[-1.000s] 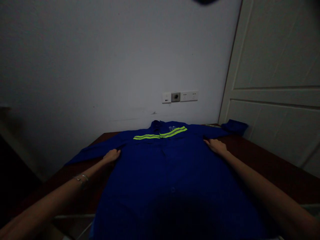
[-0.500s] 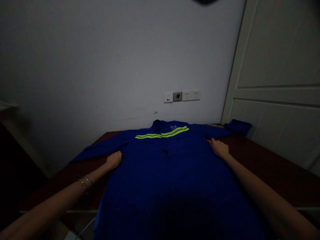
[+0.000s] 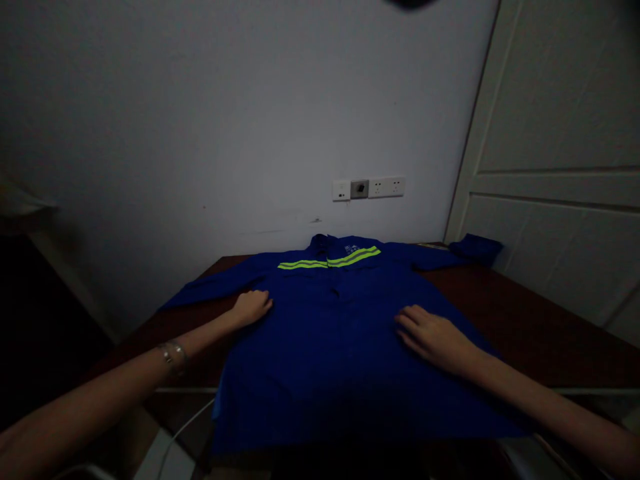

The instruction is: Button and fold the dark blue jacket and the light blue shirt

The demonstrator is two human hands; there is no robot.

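A blue long-sleeved jacket (image 3: 335, 333) with yellow-green reflective stripes across the chest lies spread on a dark red table, its collar toward the wall. Both sleeves reach outward, and the right one is bent up at its end. My left hand (image 3: 253, 307) rests on the jacket's left side below the sleeve, its fingers curled down; whether they pinch cloth is hidden. On the right part of the body, my right hand (image 3: 433, 337) lies palm down with its fingers apart, holding nothing. The jacket's lower hem hangs over the table's near edge.
The table (image 3: 540, 327) stands against a grey wall with a row of sockets (image 3: 369, 189). A white panelled door (image 3: 560, 180) is at the right. Below the near edge, a white cable (image 3: 193, 419) runs at the lower left.
My right hand has let go of the jacket's right edge, moved inward and nearer, and opened. My left hand has shifted right onto the cloth. The hem now shows lower down.
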